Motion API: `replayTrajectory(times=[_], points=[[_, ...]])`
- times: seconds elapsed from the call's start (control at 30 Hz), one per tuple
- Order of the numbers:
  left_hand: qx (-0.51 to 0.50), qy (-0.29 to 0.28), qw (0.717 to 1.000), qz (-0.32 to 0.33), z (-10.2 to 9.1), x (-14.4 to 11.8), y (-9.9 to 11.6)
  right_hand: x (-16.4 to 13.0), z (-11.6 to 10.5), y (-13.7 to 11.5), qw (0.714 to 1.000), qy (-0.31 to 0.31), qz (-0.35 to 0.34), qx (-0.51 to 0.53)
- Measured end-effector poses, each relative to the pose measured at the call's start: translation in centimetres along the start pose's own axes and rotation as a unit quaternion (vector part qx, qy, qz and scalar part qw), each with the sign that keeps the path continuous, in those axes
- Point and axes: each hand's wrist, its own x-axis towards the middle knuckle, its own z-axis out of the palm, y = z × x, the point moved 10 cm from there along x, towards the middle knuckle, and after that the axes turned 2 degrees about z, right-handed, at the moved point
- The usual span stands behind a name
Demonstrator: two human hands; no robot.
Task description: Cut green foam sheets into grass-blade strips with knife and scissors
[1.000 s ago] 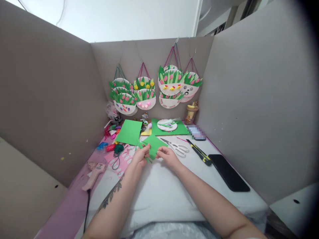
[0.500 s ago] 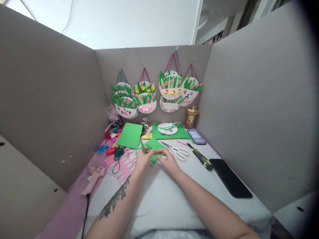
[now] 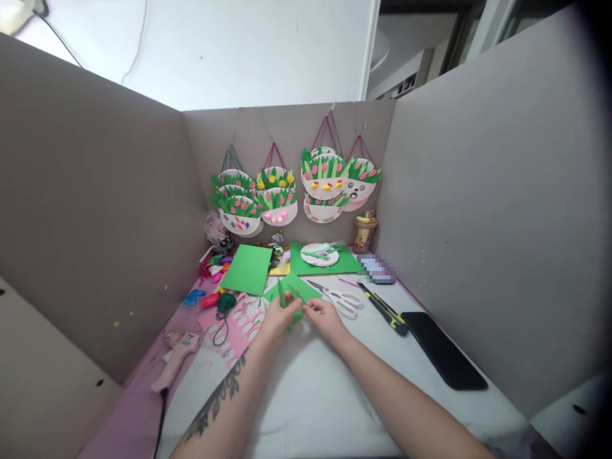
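Head view: a paper strip is newly showing, right hand pinching its end, left hand pinching a paper leaf; work is apparently shifting to that strip.

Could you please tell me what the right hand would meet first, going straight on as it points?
The right hand would probably meet the left hand first, though the depth between them is hard to judge.
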Motion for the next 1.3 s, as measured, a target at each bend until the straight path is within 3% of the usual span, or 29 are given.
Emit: replayTrajectory(times=[0.1, 0.23, 0.33, 0.4, 0.5, 0.6, 0.67, 0.83, 0.93, 1.13, 1.3], points=[[0.012, -0.021, 0.999, -0.040, 1.0, -0.4, -1.7, -0.3, 0.4, -0.8, 0.999, -0.013, -0.020, -0.026], [-0.034, 0.037, 0.997, -0.055, -1.7, 0.8, -0.9, -0.2, 0.3, -1.0, 0.999, -0.020, -0.020, -0.019], [-0.051, 0.097, 0.994, -0.021, -4.1, 1.6, 0.6, 0.0, -0.2, -0.4, 1.000, -0.006, -0.002, -0.004], [-0.032, 0.120, 0.992, 0.015, -4.6, 1.6, 1.2, 0.0, -0.9, -0.5, 1.000, 0.027, -0.006, -0.008], [0.025, 0.084, 0.996, 0.036, -2.9, 0.8, 0.9, -0.3, -1.6, -1.8, 0.995, 0.069, -0.062, -0.037], [0.040, 0.014, 0.999, 0.006, -0.5, 0.1, -0.4, -0.6, -0.6, -2.8, 0.991, 0.043, -0.102, -0.077], [0.012, 0.008, 1.000, -0.017, -0.3, 0.1, -0.7, -0.7, 0.1, -3.0, 0.990, 0.017, -0.106, -0.094], [-0.117, 0.079, 0.989, -0.036, -3.5, 1.4, 0.6, -0.5, 0.1, -1.9, 0.996, -0.011, -0.060, -0.065], [-0.145, 0.089, 0.985, -0.019, -4.3, 1.8, 1.6, -0.2, -0.3, -0.8, 1.000, -0.010, -0.005, -0.003], [-0.130, -0.014, 0.986, -0.100, 0.0, 0.7, -1.5, -0.5, 1.6, 0.4, 0.984, -0.058, 0.081, 0.151], [-0.121, -0.053, 0.988, -0.085, 1.7, 0.1, -2.6, -0.8, 2.8, 0.5, 0.973, -0.067, 0.097, 0.201]])
